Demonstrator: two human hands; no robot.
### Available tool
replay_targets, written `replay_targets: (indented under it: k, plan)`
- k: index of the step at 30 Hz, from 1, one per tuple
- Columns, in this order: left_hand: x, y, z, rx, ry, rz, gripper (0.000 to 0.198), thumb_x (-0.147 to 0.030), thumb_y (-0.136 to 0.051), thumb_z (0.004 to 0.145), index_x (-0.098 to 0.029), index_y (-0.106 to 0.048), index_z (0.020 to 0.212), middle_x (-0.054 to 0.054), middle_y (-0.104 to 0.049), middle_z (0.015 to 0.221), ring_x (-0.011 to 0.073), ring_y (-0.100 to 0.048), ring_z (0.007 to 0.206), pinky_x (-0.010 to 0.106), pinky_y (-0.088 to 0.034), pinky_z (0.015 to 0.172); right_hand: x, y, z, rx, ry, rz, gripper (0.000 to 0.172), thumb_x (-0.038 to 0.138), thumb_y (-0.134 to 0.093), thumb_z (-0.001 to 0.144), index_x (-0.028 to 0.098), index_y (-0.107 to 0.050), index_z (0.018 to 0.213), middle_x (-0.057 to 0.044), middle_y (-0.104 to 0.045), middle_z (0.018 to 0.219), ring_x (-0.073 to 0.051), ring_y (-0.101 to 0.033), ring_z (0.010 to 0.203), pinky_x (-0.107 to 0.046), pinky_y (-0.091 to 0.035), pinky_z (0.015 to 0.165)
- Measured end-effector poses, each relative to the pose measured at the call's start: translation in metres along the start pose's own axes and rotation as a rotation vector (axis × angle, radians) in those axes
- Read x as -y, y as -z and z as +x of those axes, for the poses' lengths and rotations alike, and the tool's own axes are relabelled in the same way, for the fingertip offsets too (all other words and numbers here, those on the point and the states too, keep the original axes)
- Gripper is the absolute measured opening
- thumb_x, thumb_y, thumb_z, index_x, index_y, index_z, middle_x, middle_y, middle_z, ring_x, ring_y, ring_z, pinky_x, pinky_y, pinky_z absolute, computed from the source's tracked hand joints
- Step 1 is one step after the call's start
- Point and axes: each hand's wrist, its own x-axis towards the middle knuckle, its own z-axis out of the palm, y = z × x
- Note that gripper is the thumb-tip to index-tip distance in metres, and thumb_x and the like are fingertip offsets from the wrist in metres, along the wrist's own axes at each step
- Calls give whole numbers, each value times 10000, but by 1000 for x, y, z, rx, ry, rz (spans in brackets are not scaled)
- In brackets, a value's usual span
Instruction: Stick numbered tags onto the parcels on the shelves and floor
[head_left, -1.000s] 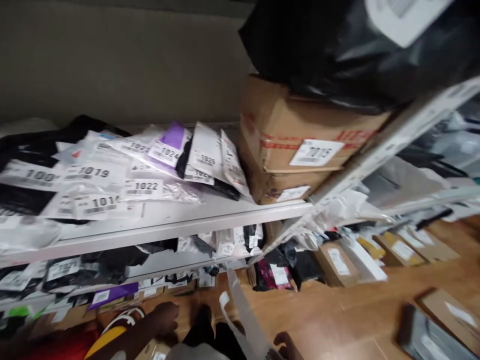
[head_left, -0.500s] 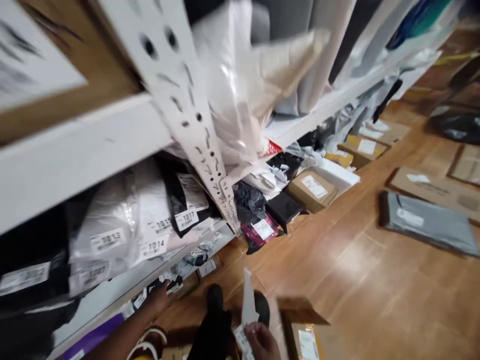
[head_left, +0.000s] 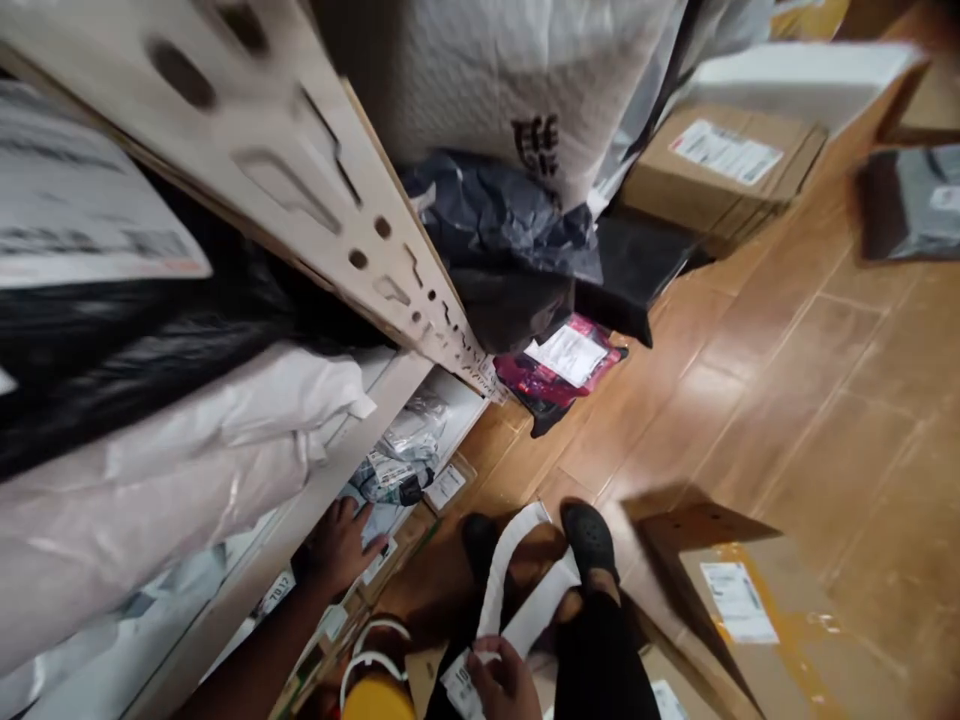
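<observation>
My left hand (head_left: 343, 545) reaches over the lower shelf, its fingers spread and grasping nothing. It is nearest to clear-wrapped dark parcels (head_left: 401, 470) with white labels; I cannot tell whether it touches them. Low in the view, between my legs, my right hand (head_left: 504, 682) pinches a strip of white labels (head_left: 517, 535). The strip loops up toward my shoes and back, and a printed number shows partly by my fingers.
A perforated white upright post (head_left: 367, 215) stands between shelf bays. White-wrapped parcels (head_left: 187, 420) lie on the shelf above my left arm. A pink-and-black parcel (head_left: 559, 360), a brown box (head_left: 724, 170) and a taped carton (head_left: 757, 610) are on or near the wooden floor (head_left: 720, 420).
The view has come closer to the post and lower shelf. My left hand now shows spread fingers near the parcels. The label strip in my right hand has swung into a loop.
</observation>
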Motion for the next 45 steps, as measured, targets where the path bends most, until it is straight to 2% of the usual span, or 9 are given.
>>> replay_targets:
  k: [5,7,9,11,14,19,31,38,45]
  plan:
    - [-4,-7,8,21,81,-5,428,-415,-487,832,-184,-634,1161,129,-582,1057,313,-503,986,416,-387,886,57,-59,46,198,214,-189,224,366,-534,790,165,-564,884,-67,-672,760,-200,-634,698,-288,-481,627]
    - [-5,-14,9,5,101,-15,447,-372,-527,799,-174,-619,1188,135,-573,1128,318,-497,1025,417,-380,913,84,-84,61,170,252,-435,395,245,-505,807,110,-490,1178,-88,-690,799,-224,-656,729,-302,-473,631]
    - [-3,-21,8,-27,100,-21,493,-357,-542,787,-175,-582,1244,145,-522,1264,324,-476,1090,426,-369,949,107,-107,73,140,293,-716,681,194,-535,803,94,-258,1417,-118,-706,889,-259,-680,803,-330,-477,664]
    - [0,-28,5,-50,90,-13,541,-357,-554,782,-187,-542,1296,150,-459,1371,332,-455,1132,442,-365,967,124,-125,85,178,359,-964,842,220,-589,797,152,-109,1487,-160,-689,1028,-293,-688,853,-356,-488,666]
    - [5,-35,0,-68,92,6,542,-326,-568,771,-225,-548,1303,138,-438,1421,349,-451,1129,469,-370,962,140,-140,103,272,451,-1195,818,256,-582,825,208,-115,1495,-173,-697,1026,-315,-695,848,-371,-500,647]
    - [8,-41,-9,-82,115,30,526,-258,-573,766,-290,-561,1291,97,-411,1460,356,-461,1125,494,-378,951,152,-138,122,264,516,-1275,666,220,-531,859,194,-249,1460,-152,-733,926,-290,-704,857,-352,-504,685]
    - [17,-64,-30,-100,39,25,454,-193,-562,795,-262,-606,1242,146,-361,1476,336,-508,1103,450,-416,931,166,-134,129,142,402,-1059,638,257,-647,777,280,-418,1373,-100,-720,1033,-280,-676,966,-349,-499,746]
    - [27,-89,-35,-289,-37,57,398,-191,-580,798,-281,-648,1180,152,-425,1425,329,-548,1048,457,-451,894,171,-135,136,140,257,-918,708,261,-740,684,340,-468,1333,-76,-706,1106,-286,-649,1034,-357,-497,794]
    - [27,-91,-39,-351,-50,97,387,-180,-600,790,-289,-667,1155,147,-465,1387,329,-552,1024,457,-472,884,170,-136,137,137,220,-839,712,223,-748,661,325,-495,1319,-93,-703,1109,-304,-642,1040,-380,-496,813]
